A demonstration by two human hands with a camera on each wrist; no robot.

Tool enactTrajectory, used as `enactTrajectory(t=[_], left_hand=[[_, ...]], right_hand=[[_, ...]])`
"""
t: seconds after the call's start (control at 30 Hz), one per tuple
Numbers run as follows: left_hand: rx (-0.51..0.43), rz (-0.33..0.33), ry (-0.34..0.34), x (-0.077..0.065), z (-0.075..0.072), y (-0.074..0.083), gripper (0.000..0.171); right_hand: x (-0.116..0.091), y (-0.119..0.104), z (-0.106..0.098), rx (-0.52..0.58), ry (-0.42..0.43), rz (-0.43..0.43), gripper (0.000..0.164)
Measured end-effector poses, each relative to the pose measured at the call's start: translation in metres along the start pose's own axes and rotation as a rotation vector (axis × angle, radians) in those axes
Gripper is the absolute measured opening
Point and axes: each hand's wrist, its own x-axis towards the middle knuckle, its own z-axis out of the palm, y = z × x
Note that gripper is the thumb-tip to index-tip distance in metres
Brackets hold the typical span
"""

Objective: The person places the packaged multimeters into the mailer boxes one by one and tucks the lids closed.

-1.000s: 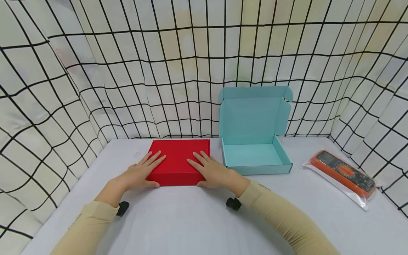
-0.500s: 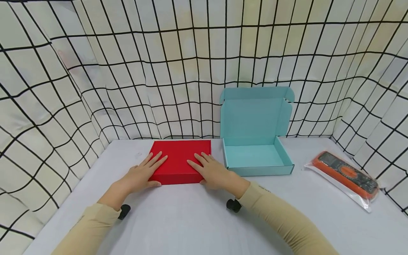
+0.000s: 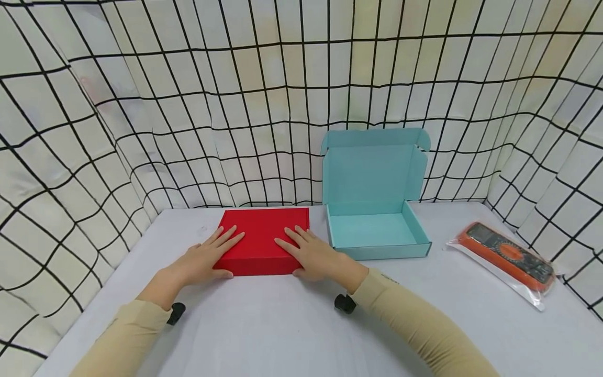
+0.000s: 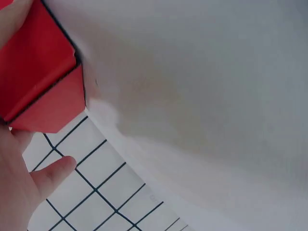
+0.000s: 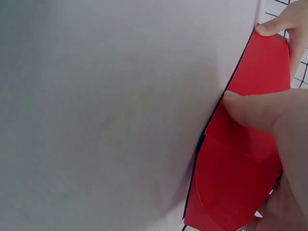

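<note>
A closed red cardboard box (image 3: 265,233) lies on the white table, left of centre. My left hand (image 3: 200,262) rests at its left side, fingers spread straight over the lid and thumb low near the front corner. On the opposite side my right hand (image 3: 317,259) lies the same way, fingers straight over the lid's right part. In the right wrist view, the right thumb lies along the red side wall (image 5: 264,65), and the left thumb (image 5: 267,28) touches the box's far end. The box's underside is hidden.
An open light-blue box (image 3: 372,229) stands right of the red one, its lid raised against the back net. Farther right lies an orange multimeter (image 3: 509,254) in a clear plastic bag. White cloth walls with black grid netting (image 3: 235,104) enclose the table at the back and sides.
</note>
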Motion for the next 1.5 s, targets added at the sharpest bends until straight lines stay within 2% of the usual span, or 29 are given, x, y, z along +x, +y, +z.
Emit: enactTrajectory(t=[0.13, 0.27, 0.6, 0.87, 1.13, 1.33, 1.5], left_hand=[[-0.011, -0.002, -0.032, -0.0013, 0.001, -0.0044, 0.101], [-0.023, -0.004, -0.032, -0.0012, 0.001, -0.0049, 0.102], [-0.024, -0.001, -0.036, 0.0009, -0.0032, -0.0031, 0.098], [0.015, 0.035, -0.006, -0.0002, -0.0016, -0.0049, 0.096], [0.036, 0.041, 0.009, -0.0008, -0.0011, -0.0064, 0.097], [0.032, 0.033, -0.018, -0.0003, -0.0057, -0.0066, 0.098], [0.017, 0.01, -0.046, 0.0014, -0.0038, -0.0074, 0.101]], right_hand=[[-0.0008, 0.0014, 0.0021, 0.015, -0.034, -0.006, 0.095], [-0.001, 0.002, 0.002, 0.023, -0.043, -0.013, 0.095], [0.0005, 0.0026, 0.0006, 0.035, -0.01, -0.01, 0.09], [0.0009, 0.0019, 0.0009, 0.04, -0.013, -0.011, 0.09], [0.0006, -0.0006, 0.0001, 0.03, -0.015, -0.016, 0.088], [-0.0002, 0.0007, -0.0024, 0.043, -0.016, -0.022, 0.087], [-0.0002, 0.0031, -0.0009, 0.04, -0.041, -0.027, 0.09]])
